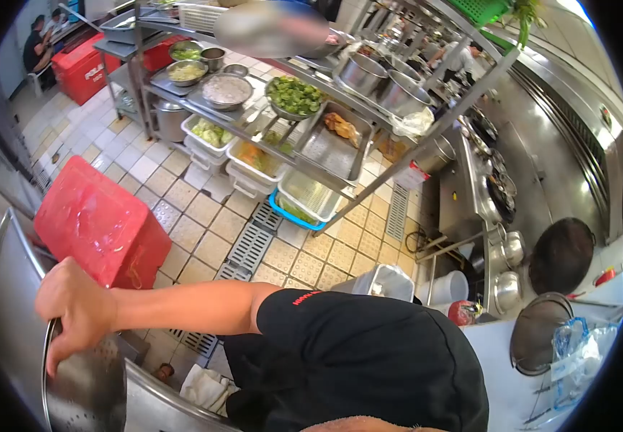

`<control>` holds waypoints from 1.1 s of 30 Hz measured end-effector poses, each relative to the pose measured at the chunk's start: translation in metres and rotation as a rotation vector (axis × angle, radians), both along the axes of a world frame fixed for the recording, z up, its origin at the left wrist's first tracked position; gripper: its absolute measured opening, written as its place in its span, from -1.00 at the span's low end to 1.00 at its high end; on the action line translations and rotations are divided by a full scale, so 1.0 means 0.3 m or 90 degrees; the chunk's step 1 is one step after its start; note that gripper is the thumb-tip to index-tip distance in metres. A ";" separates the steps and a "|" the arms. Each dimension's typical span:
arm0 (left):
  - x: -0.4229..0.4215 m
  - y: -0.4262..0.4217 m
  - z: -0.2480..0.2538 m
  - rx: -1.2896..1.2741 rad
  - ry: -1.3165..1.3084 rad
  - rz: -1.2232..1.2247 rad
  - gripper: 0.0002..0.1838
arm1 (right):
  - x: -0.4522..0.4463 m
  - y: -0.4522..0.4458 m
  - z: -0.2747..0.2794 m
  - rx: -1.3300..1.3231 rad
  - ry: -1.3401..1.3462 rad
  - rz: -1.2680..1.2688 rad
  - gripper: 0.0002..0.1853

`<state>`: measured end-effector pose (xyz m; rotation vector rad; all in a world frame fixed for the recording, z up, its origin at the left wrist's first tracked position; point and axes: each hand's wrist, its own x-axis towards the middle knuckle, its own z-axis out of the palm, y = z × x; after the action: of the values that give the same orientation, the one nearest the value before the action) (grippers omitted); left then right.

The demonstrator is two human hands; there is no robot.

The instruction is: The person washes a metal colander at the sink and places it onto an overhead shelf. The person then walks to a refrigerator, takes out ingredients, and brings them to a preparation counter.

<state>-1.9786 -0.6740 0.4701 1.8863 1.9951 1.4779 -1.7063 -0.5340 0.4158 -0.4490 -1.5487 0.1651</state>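
One steel rack (380, 180) is the biggest thing about, its lower shelf carrying a metal tray (320, 150) at the right-hand corner and a heap of leafy greens (293, 96) nearer the middle. Next comes a large steel vessel (154, 394), only its curved rim showing clearly. A red box (92, 216) stands on the tiled floor beyond that rim, its top shiny. Smaller is a perforated metal strainer (84, 385), steeply tilted at the vessel's left edge; whether it touches the rim or hangs apart, I cannot tell. A pale cloth (207, 387) lies just beside the rim.

Smallest, the right hand (77, 306) grips the strainer by its upper edge, thumb over the near face, most fingers hidden. The left hand does not show, so its grip cannot be told.

The one-sided hold is the weak spot: a wet edge could let the strainer slip or swivel downwards, and a careless swing could knock it against the rim, pinching the thumb.
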 end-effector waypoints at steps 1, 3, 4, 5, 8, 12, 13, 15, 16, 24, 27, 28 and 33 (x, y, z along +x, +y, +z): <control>0.117 -0.007 0.070 0.049 -0.049 -0.036 -0.49 | 0.017 -0.030 0.028 -0.012 -0.008 -0.012 -0.26; -0.020 -0.060 0.161 0.184 0.122 -0.137 -0.55 | 0.025 -0.068 0.076 -0.033 -0.045 -0.063 -0.20; -0.174 -0.209 0.192 0.122 0.147 -0.019 -0.56 | 0.047 -0.107 0.129 -0.034 -0.092 -0.073 -0.24; -0.180 -0.351 0.305 0.146 0.262 0.081 -0.55 | 0.059 -0.139 0.183 -0.037 -0.120 -0.062 -0.34; -0.274 -0.806 0.650 0.285 0.289 0.354 -0.66 | 0.134 -0.097 0.302 -0.030 -0.105 0.024 -0.45; -0.294 -1.282 1.138 0.326 0.935 0.898 -0.84 | 0.140 0.070 0.379 -0.003 -0.017 0.149 -0.54; -0.323 -1.432 1.231 0.231 0.963 0.926 -0.77 | 0.112 0.084 0.442 0.068 -0.018 0.155 -0.52; -0.386 -1.629 1.290 -0.023 0.760 1.135 -0.60 | 0.100 0.194 0.485 0.065 0.025 0.273 -0.53; -0.398 -1.692 1.294 -0.111 0.790 1.172 -0.53 | 0.049 0.166 0.554 0.070 0.050 0.287 -0.52; -0.405 -1.951 1.498 -0.349 0.054 0.973 -0.09 | -0.267 0.083 0.872 0.174 0.204 0.182 -0.59; -0.360 -1.931 1.379 -0.460 0.280 1.067 -0.21 | -0.424 0.026 1.013 0.242 0.253 0.247 -0.58; -0.295 -1.847 1.314 -0.432 0.394 1.125 -0.17 | -0.481 -0.010 1.069 0.274 0.268 0.272 -0.57; -0.238 -1.849 1.315 -0.222 0.423 1.112 -0.21 | -0.675 -0.416 1.334 0.264 0.322 0.246 -0.50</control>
<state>-2.0501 -1.2286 0.8646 0.0278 4.0506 0.0751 -1.9088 -0.6587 0.8160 0.2147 -1.1124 0.2280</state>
